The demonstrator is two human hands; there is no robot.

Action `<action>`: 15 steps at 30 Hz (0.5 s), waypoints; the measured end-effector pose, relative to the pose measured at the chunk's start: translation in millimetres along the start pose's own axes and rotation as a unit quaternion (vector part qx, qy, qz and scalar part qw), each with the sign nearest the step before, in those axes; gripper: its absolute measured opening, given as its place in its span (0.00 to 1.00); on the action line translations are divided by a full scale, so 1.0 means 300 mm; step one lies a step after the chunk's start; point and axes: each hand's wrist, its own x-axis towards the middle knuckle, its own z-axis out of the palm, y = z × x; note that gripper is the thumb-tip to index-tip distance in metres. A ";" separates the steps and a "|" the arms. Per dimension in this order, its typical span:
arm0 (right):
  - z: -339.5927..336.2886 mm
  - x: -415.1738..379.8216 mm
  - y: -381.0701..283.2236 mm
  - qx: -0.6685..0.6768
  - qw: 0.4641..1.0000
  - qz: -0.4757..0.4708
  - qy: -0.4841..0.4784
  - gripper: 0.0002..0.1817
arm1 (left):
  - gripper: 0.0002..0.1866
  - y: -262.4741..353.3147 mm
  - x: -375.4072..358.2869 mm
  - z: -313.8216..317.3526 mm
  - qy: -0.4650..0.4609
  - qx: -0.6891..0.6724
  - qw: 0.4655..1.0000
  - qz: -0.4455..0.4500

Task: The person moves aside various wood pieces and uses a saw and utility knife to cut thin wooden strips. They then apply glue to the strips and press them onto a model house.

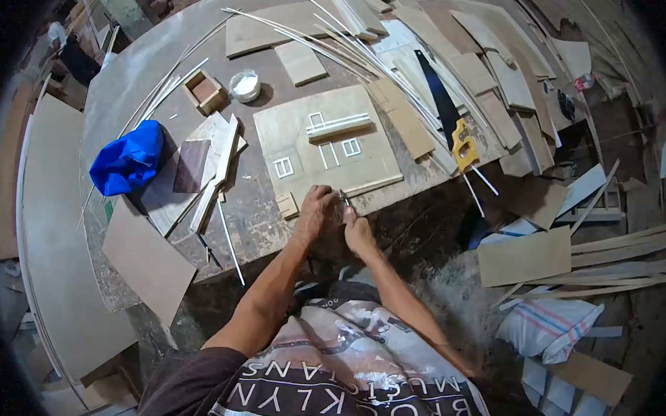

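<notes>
While both hands meet at the desk's (128,84) near edge, the left hand (314,211) and right hand (358,232) pinch a small strip (343,199). A board (325,143) lies just beyond.

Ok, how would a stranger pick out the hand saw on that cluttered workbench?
Start at the square board with white window outlines in the middle of the workbench. Just right of it, among pale strips, lies the hand saw. Its dark blade and yellow handle set it apart.
</notes>
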 end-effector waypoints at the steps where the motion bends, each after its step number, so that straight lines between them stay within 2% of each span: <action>1: 0.016 0.000 0.033 -0.013 1.000 -0.016 0.016 0.41 | 0.17 0.004 -0.004 0.009 0.010 0.012 1.000 -0.009; 4: 0.085 0.005 0.089 -0.031 0.995 -0.070 0.058 0.39 | 0.16 -0.015 0.005 0.032 0.026 0.030 0.999 -0.015; 6: 0.102 0.034 0.101 -0.012 0.991 -0.105 0.076 0.39 | 0.16 -0.019 0.001 0.032 0.005 0.047 0.998 -0.028; 8: 0.102 0.026 0.127 -0.006 0.993 -0.098 0.058 0.39 | 0.17 -0.016 -0.012 0.034 0.021 0.031 0.999 -0.022; 9: 0.073 0.018 0.093 0.010 0.998 -0.051 0.018 0.38 | 0.18 -0.016 0.006 0.021 0.010 0.024 0.999 -0.027; 12: 0.035 -0.028 0.083 -0.023 0.998 -0.050 0.039 0.37 | 0.19 -0.022 0.003 0.038 -0.003 0.031 0.999 -0.038; 13: 0.051 -0.061 0.084 -0.052 0.995 -0.051 0.074 0.38 | 0.19 -0.030 0.014 0.045 0.004 0.024 0.999 -0.039; 15: 0.042 -0.064 0.089 -0.060 0.996 -0.044 0.055 0.39 | 0.16 -0.018 0.006 0.038 0.006 0.028 0.999 -0.044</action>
